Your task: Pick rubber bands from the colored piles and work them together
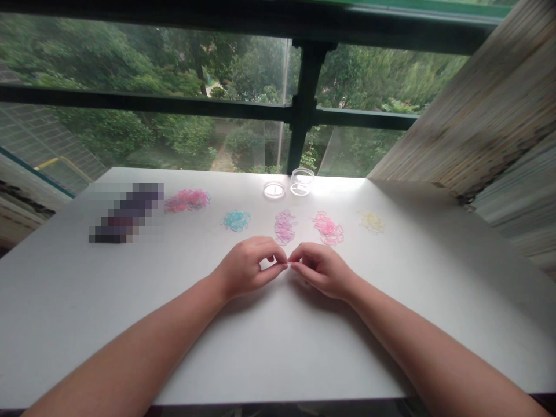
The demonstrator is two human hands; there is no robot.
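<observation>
My left hand [252, 260] and my right hand [324, 269] meet fingertip to fingertip over the middle of the white table [243, 359]. Thumb and forefinger are pinched on each hand. Between the tips shows a tiny pale sliver, which looks like a small rubber band [289, 263]; the fingers hide most of it. Just beyond them lies a pile of purple rubber bands [285, 226]. Pink rubber bands [328, 227] are heaped to its right, and blue rubber bands [236, 220] to its left.
Farther right is a small pile of yellow rubber bands [372, 222]. A larger mixed pink heap [187, 200] lies at the back left, beside a pixelated dark object [130, 211]. A clear round container [302, 182] and a clear lid [274, 190] stand near the window.
</observation>
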